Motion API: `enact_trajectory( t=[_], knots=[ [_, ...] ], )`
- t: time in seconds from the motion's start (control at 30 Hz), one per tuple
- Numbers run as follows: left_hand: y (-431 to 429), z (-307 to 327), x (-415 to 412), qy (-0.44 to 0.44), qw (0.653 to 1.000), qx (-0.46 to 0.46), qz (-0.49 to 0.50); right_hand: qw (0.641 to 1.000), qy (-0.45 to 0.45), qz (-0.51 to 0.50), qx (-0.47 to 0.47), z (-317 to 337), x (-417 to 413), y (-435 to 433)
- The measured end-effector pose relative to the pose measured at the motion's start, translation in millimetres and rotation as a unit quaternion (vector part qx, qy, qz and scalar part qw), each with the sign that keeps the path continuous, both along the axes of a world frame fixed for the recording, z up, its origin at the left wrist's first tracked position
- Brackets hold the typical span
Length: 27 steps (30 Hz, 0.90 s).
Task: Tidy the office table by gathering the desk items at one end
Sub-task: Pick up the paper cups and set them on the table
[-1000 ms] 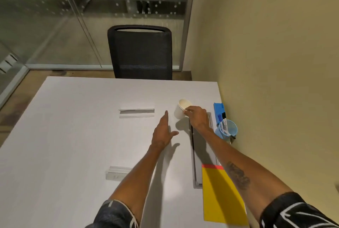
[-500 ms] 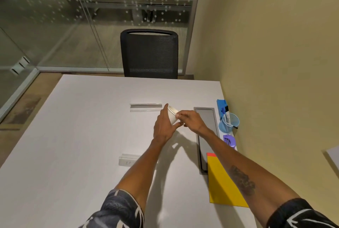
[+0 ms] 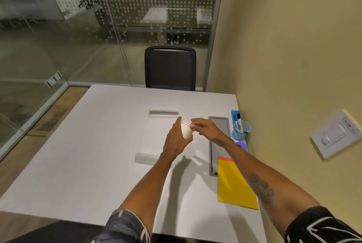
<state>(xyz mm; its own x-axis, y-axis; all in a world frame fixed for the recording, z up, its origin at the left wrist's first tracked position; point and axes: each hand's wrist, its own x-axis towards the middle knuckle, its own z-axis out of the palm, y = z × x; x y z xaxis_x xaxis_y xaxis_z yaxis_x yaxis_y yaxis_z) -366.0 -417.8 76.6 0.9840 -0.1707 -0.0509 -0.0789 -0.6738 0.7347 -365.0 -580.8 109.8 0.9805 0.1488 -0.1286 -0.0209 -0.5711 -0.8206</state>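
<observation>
Paper cup (image 3: pixel 186 128), white, tilted, held above the table (image 3: pixel 98 154) between both hands. Left hand (image 3: pixel 175 141) curled round its body; right hand (image 3: pixel 205 128) pinching the rim. Right of that hand: grey cable tray (image 3: pixel 218 145), blue pen pot (image 3: pixel 242 130). Yellow folder (image 3: pixel 235 184) partly under the right forearm.

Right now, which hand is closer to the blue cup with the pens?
The right hand. It pinches the rim of the paper cup, a little left of the blue pen cup. The left hand grips that paper cup from farther left.
</observation>
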Motion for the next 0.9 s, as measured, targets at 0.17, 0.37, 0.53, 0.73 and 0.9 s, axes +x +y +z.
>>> enact_trajectory(
  t=[0.17, 0.37, 0.53, 0.73, 0.9],
  knots=[
    [13, 4, -53, 0.008, 1.000, 0.013, 0.017, 0.999, -0.020, 0.028, -0.014, 2, -45, 10],
    [33, 20, -90, 0.003, 0.999, 0.023, 0.038, 0.998, -0.047, 0.040, -0.013, 15, -79, 33],
    [57, 35, -110, -0.006, 0.997, 0.021, 0.068, 0.996, -0.082, 0.038, -0.015, 26, -95, 65],
    [111, 45, -135, -0.016, 0.995, 0.017, 0.096, 0.992, -0.113, 0.053, -0.027, 34, -111, 121],
    [178, 49, -153, -0.028, 0.992, 0.004, 0.126, 0.989, -0.143, 0.024, 0.000, 45, -120, 181]
  ],
)
